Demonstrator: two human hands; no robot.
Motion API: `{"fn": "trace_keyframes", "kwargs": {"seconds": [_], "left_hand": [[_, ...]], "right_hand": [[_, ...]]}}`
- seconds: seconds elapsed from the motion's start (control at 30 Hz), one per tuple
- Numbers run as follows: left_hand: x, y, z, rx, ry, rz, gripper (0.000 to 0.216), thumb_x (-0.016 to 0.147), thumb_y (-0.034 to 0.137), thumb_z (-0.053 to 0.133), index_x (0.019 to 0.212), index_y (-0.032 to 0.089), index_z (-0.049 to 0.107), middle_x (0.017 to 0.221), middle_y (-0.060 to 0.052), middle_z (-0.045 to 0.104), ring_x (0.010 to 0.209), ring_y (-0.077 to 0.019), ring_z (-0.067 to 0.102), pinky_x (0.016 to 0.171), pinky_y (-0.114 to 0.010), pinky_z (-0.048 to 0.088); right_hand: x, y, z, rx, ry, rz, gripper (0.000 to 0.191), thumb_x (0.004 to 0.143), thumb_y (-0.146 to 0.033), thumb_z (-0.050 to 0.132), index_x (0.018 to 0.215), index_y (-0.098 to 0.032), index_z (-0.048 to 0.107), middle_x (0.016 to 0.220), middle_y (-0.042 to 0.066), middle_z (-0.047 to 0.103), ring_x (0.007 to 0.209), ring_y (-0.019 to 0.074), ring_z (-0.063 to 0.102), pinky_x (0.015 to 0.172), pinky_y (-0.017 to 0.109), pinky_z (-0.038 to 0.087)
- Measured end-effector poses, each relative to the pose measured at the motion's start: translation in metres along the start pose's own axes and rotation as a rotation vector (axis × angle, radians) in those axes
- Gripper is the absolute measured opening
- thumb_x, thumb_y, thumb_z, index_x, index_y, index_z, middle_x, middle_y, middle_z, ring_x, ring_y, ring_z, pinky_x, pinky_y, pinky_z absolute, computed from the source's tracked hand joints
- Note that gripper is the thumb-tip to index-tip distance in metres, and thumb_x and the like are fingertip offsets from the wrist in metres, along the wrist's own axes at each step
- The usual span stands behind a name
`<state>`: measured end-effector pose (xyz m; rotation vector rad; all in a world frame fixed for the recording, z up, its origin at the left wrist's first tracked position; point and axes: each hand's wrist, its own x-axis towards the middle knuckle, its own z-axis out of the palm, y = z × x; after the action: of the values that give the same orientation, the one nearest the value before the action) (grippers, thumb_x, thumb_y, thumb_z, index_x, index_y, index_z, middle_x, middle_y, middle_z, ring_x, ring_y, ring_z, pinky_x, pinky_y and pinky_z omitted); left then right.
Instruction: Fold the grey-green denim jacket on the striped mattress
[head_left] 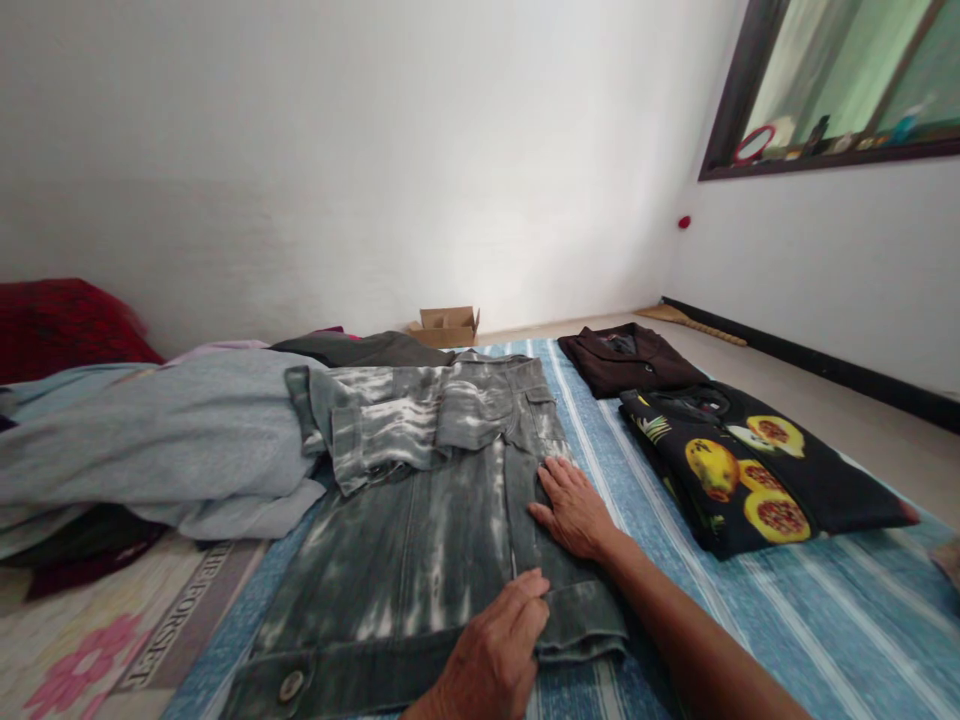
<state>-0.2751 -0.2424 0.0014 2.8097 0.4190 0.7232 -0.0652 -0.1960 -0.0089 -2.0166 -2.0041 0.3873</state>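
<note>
Grey denim jacket (420, 520) beside mat (161, 630) reading "THE FORSET".

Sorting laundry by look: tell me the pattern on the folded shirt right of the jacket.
Black folded shirt printed with yellow and red fruit, clearest in the head view.

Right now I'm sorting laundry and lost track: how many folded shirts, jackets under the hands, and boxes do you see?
Folded shirts: 2, a dark brown one and a black fruit-print one
Grey washed denim jackets: 1, with the left hand and right hand on it
Cardboard boxes: 1
Total: 4
The heap at left is too tangled to count.
</note>
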Motion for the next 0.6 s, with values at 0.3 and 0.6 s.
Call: {"fn": "trace_keyframes", "kwargs": {"seconds": [0.3, 0.6], "left_hand": [[-0.005, -0.002, -0.005, -0.105, -0.028, 0.009, 0.037, 0.077, 0.026, 0.064, 0.109, 0.015, 0.048, 0.122, -0.016, 0.060, 0.124, -0.0268, 0.051, 0.105, -0.036, 0.044], [-0.008, -0.009, 0.012, -0.011, 0.133, 0.134, 0.010, 0.088, 0.014, 0.042, 0.093, 0.014, 0.051, 0.108, -0.016, 0.066, 0.118, -0.0233, 0.057, 0.101, -0.034, 0.048]], "right_hand": [[0.003, -0.018, -0.014, -0.033, -0.005, 0.017, 0.067, 0.093, -0.053, 0.034, 0.142, -0.007, 0.040, 0.153, 0.016, 0.028, 0.142, 0.0341, 0.019, 0.114, 0.047, 0.017], [0.051, -0.018, 0.002, -0.129, 0.019, -0.061, 0.073, 0.093, -0.060, 0.029, 0.143, -0.008, 0.038, 0.152, 0.017, 0.029, 0.142, 0.0316, 0.020, 0.113, 0.048, 0.016]]}}
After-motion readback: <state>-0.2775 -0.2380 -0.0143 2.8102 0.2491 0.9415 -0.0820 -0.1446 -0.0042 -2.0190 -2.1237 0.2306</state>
